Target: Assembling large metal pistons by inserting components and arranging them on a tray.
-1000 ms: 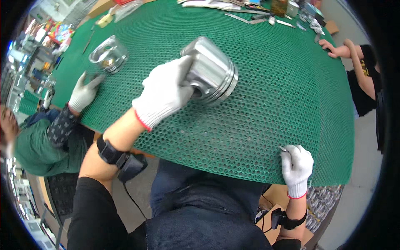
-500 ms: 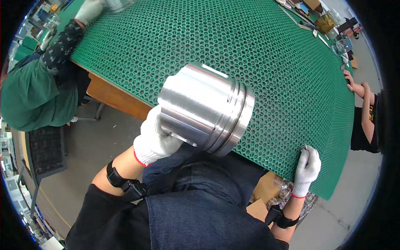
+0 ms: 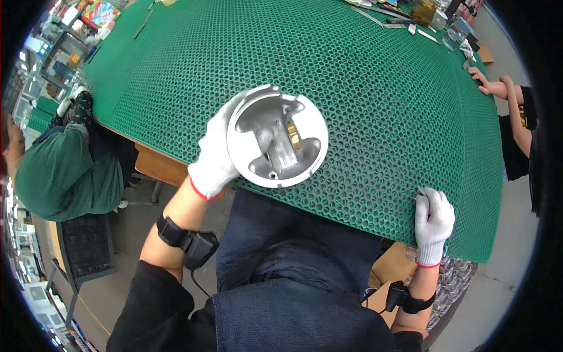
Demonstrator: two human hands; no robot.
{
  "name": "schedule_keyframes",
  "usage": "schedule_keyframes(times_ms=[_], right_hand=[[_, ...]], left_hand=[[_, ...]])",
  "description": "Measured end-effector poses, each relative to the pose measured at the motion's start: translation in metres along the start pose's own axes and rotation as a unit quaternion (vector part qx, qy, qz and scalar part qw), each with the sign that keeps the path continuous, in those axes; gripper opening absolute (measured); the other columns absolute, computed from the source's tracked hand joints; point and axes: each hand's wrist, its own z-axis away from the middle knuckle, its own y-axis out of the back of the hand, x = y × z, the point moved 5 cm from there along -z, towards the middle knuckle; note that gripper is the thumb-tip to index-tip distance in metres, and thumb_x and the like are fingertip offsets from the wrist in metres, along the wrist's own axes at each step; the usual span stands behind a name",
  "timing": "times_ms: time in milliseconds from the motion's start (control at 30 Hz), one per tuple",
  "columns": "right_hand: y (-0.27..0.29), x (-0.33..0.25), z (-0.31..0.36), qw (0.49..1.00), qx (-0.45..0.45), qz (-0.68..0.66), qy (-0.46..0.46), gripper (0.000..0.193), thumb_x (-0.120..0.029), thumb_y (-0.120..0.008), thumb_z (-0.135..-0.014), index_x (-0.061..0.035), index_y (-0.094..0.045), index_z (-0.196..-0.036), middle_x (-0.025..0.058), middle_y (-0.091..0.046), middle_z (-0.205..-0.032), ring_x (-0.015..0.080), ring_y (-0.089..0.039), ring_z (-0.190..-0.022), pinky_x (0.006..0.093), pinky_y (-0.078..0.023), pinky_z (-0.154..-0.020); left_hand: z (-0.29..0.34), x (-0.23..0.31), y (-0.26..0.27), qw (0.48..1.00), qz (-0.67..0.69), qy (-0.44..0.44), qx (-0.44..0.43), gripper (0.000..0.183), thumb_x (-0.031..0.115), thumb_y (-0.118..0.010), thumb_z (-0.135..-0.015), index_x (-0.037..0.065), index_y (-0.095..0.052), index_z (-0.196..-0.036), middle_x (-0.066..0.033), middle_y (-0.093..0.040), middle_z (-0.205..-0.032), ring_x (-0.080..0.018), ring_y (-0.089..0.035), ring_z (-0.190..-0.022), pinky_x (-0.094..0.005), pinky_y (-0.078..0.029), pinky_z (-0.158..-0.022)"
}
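A silvery metal piston (image 3: 249,154) is held up over the near edge of the green mat, its hollow underside facing me. Inside it, webs, pin bosses and a brass-coloured patch show. My left hand (image 3: 214,146), in a white knit glove with a red cuff, grips the piston by its left side; some fingers are hidden behind it. My right hand (image 3: 434,217), gloved alike, rests on the mat near its right front edge, fingers curled. A tiny thin tip pokes out at its fingertips; what it belongs to is hidden.
A green honeycomb mat (image 3: 363,117) covers the table. Tools and jars (image 3: 425,14) lie at the far right. A person in green (image 3: 70,170) sits at the left; another person's arm (image 3: 498,88) rests on the right edge. Below the table stand cardboard (image 3: 393,267) and clustered metal parts (image 3: 454,281).
My left hand has turned the piston from its side view, with grooves showing, to its open underside, and moved it slightly left. The right hand stays on the mat. The person at left has drawn back an arm.
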Motion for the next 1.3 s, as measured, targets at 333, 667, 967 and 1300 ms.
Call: schedule_keyframes(times_ms=[333,667,967,1300], right_hand=[[0.011,-0.086,-0.014,0.924,-0.061,-0.377,-0.011,0.007,-0.008,-0.065,-0.081,-0.0021,-0.067,-0.079,0.0120,-0.062,-0.069,0.0280,-0.061,-0.059,0.0357,-0.048,-0.056],[0.007,-0.100,-0.035,0.912,-0.067,-0.404,-0.018,0.014,-0.014,-0.067,-0.084,-0.0030,-0.065,-0.075,0.0111,-0.060,-0.064,0.0250,-0.060,-0.054,0.0342,-0.048,-0.051],[0.020,-0.095,-0.046,0.974,-0.080,-0.181,0.109,0.025,-0.024,-0.071,-0.081,-0.0115,-0.057,-0.065,0.0063,-0.054,-0.058,0.0259,-0.057,-0.047,0.0379,-0.046,-0.046],[0.008,-0.103,-0.031,0.897,-0.381,-0.047,0.219,0.031,-0.036,-0.063,-0.088,-0.0110,-0.064,-0.069,0.0088,-0.059,-0.058,0.0287,-0.063,-0.054,0.0400,-0.051,-0.051]], left_hand=[[0.001,0.128,-0.086,0.854,-0.397,-0.305,-0.143,0.038,0.015,-0.070,-0.072,0.004,-0.064,-0.108,-0.0115,-0.067,-0.113,-0.0309,-0.064,-0.109,-0.0465,-0.049,-0.100],[-0.006,0.127,-0.096,0.853,-0.389,-0.305,-0.167,0.041,0.018,-0.070,-0.072,0.006,-0.063,-0.110,-0.0106,-0.067,-0.112,-0.0313,-0.063,-0.110,-0.0462,-0.049,-0.099],[-0.078,0.110,-0.148,0.759,-0.488,-0.126,-0.412,0.035,0.015,-0.069,-0.073,0.011,-0.070,-0.108,-0.0128,-0.070,-0.091,-0.0318,-0.069,-0.091,-0.0413,-0.057,-0.077],[-0.078,0.109,-0.129,0.803,-0.430,-0.149,-0.385,0.036,0.013,-0.069,-0.075,0.013,-0.069,-0.111,-0.0137,-0.070,-0.099,-0.0326,-0.068,-0.095,-0.0393,-0.057,-0.082]])
